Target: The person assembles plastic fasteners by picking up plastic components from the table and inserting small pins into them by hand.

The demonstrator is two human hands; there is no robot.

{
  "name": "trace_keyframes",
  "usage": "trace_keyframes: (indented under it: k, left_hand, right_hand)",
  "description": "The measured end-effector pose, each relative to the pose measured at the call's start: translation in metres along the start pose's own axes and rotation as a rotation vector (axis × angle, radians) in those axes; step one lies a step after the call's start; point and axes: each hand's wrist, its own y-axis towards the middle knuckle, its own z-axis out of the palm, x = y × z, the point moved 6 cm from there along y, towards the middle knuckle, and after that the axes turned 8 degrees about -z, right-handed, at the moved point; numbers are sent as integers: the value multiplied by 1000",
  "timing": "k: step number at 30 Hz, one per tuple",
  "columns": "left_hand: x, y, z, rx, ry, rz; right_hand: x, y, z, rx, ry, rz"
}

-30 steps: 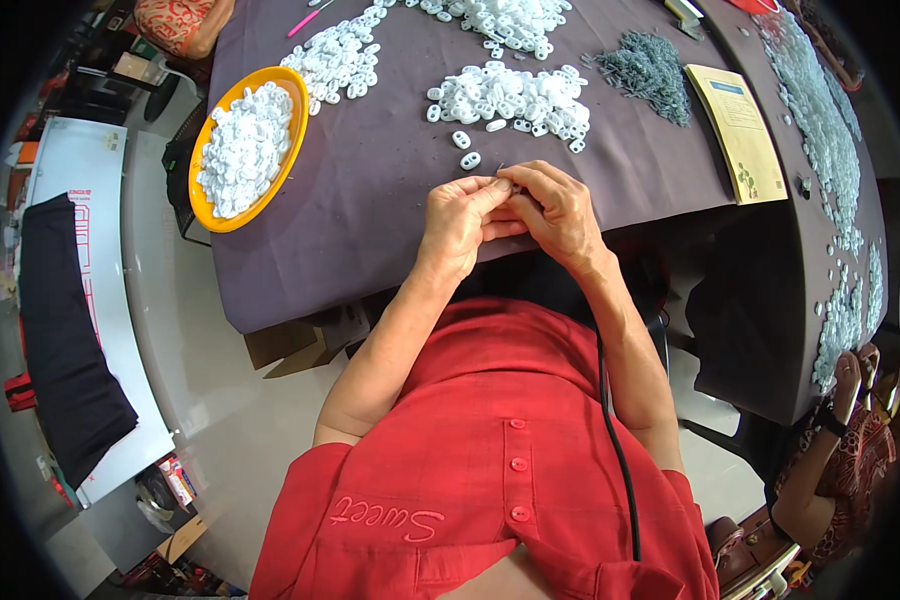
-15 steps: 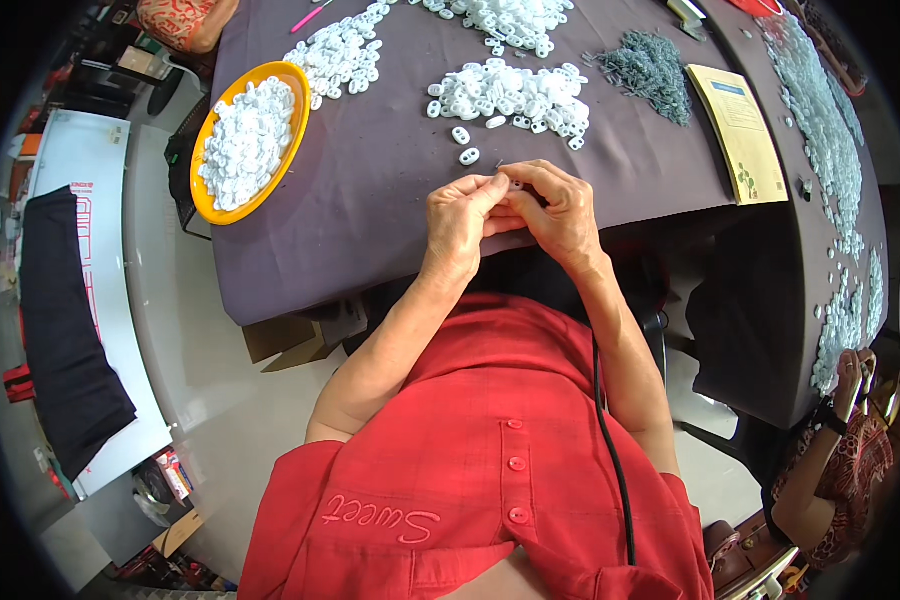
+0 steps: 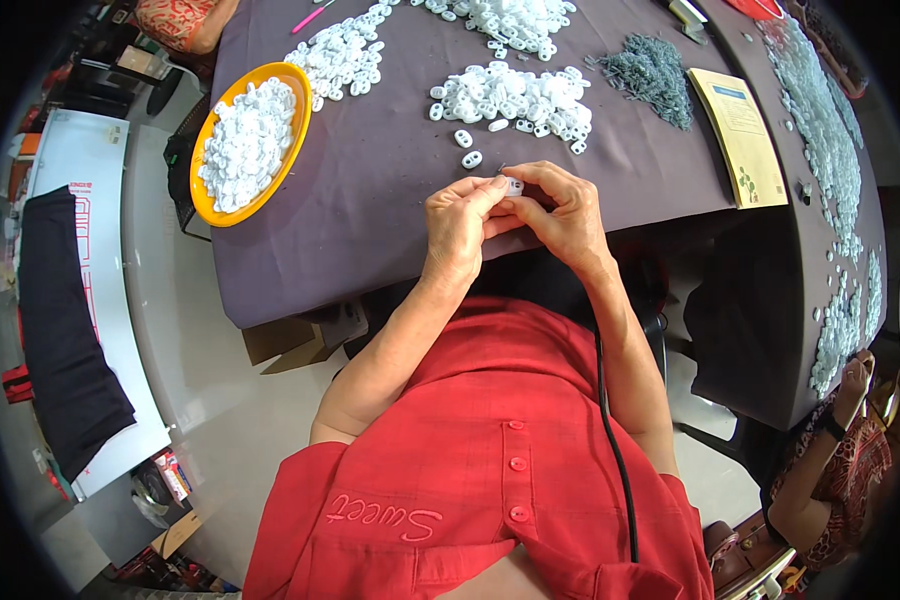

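Near the table's front edge, my left hand and my right hand meet fingertip to fingertip. Between them is a small white oval two-hole plastic piece, which looks like a cord lock. Both hands are closed in a pinch on it. A thin dark sliver shows at its upper end, too small to name. Just beyond my fingers lie a few loose white pieces. Behind these is a heap of the same white pieces. Farther right sits a pile of fine grey bits, perhaps tiny springs.
A yellow-orange oval basket full of white pieces stands at the table's left edge. More white heaps lie behind. On the right are a yellow booklet and a spread of translucent pieces. Another person's hand is at far right.
My right fingers have shifted slightly, so more of the white piece shows between my hands. The other person's hand at far right has moved a little.
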Motion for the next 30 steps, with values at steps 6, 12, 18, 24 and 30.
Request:
trace_keyframes:
  k: [6,12,18,24,30]
  left_hand:
    - [-10,-1,-4,21,122,59]
    - [-165,-17,-80,-546,891,547]
    - [-230,4,-139,-854,1517,904]
    - [-226,9,-152,-968,1504,828]
    - [-189,-16,-82,-668,1278,1307]
  right_hand:
    - [2,-1,3,14,-32,-55]
    - [-29,-12,-13,-278,272,312]
    - [-5,19,-2,-80,-268,-56]
    - [-4,32,12,182,-468,-91]
    - [-1,30,18,156,-573,-189]
